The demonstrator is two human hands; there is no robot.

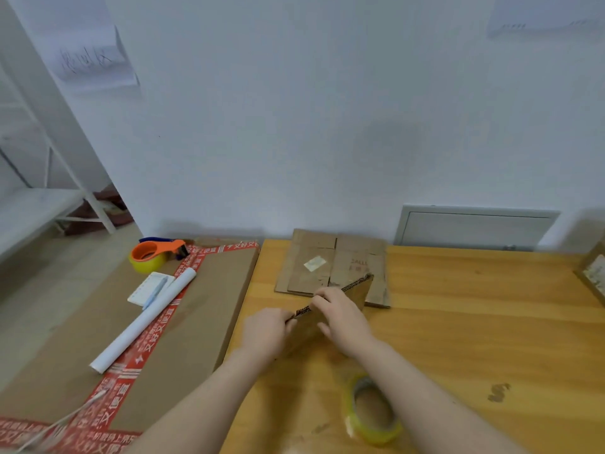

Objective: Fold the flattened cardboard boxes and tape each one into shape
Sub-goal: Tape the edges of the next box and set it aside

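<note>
Head view: both hands hold a small cardboard box (357, 295) raised on edge on the wooden table (474, 322) — the left hand (265, 332) pinches its near end, while the right hand (343, 319) curls its fingers over the corrugated top edge. Flattened cardboard boxes (324, 260) lie just behind it. A yellow tape roll (373, 434) sits beside the right forearm — an orange tape dispenser (154, 253) rests on a large carton (203, 322) to the left.

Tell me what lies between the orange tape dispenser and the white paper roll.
In the head view, a small white notepad with a blue pen on it lies between the dispenser and the roll.
</note>
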